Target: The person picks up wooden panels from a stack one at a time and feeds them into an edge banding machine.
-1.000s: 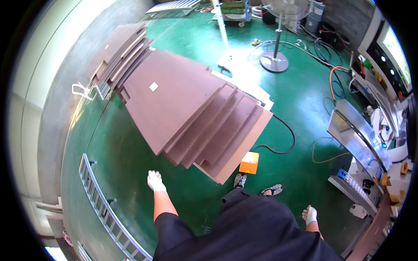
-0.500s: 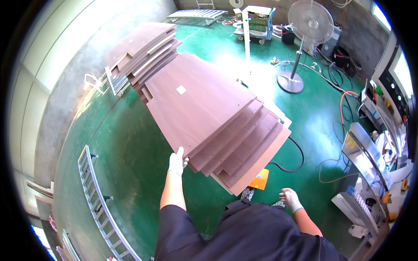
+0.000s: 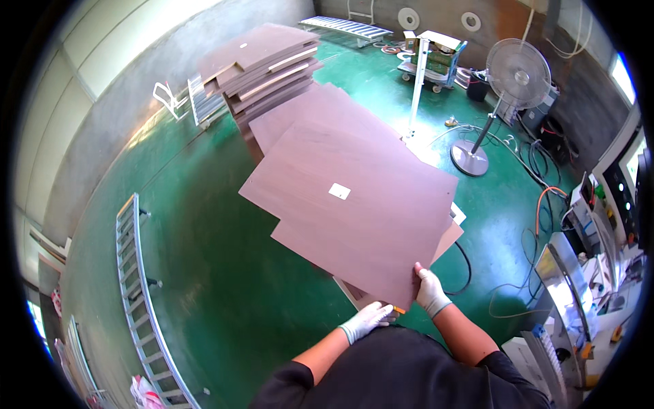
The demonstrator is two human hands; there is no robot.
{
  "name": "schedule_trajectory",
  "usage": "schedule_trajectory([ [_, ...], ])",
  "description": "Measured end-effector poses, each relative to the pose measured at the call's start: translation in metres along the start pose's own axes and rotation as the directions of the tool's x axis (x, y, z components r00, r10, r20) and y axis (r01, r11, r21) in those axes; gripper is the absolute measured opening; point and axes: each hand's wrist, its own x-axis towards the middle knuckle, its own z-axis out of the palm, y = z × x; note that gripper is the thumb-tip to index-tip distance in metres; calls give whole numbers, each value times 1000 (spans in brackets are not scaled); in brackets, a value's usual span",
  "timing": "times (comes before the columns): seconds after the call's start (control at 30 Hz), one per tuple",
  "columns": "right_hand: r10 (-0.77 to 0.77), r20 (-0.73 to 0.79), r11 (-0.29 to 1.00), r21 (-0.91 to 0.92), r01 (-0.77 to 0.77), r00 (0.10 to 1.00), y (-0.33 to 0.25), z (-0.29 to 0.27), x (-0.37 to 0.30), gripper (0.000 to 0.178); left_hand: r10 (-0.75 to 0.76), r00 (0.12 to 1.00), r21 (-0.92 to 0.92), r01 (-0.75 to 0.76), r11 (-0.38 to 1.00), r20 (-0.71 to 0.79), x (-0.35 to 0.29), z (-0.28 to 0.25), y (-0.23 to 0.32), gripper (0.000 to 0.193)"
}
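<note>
A brown wood-grain panel (image 3: 310,160) with a small white label (image 3: 339,191) and stepped corners lies tilted across the stack of similar panels, its near corner reaching toward my body. My right hand (image 3: 432,292), in a pale glove, grips its near right edge, thumb on top and fingers hidden underneath. Just below the near corner, my gloved left hand (image 3: 368,322) has its fingers stretched out to the right, close to the panel edge. Whether they touch it I cannot make out. Part of a lower panel (image 3: 446,244) shows at the right.
Behind stands a taller stack of brown panels (image 3: 262,51). A roller conveyor section (image 3: 136,293) lies on the left. To the right are a pedestal fan (image 3: 519,75), loose cables and hoses (image 3: 535,163), and a cluttered workbench (image 3: 599,232). A loaded cart (image 3: 432,61) stands farther back.
The top panel has turned and come toward me off its square position on the stack. My right hand has taken hold of it; my left hand has moved right, to its near corner.
</note>
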Motion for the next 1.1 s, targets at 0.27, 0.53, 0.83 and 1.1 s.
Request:
schedule_trajectory([
  [0.27,-177,-136,955,-261,138,975,-60,-78,-66,35,260,643,-366,-671,645,-720,-53,-175,37,52],
  [0.53,-202,-368,979,-94,180,908,-63,-176,-133,40,569,453,461,-334,822,-686,-61,-242,117,41],
  [0.83,-404,-742,914,-311,259,535,-14,-176,-204,47,647,612,487,-437,756,-455,-1,-175,166,43],
  [1.1,-285,-949,764,-141,630,133,59,-165,-254,43,609,793,253,-584,771,-26,123,-57,263,39],
])
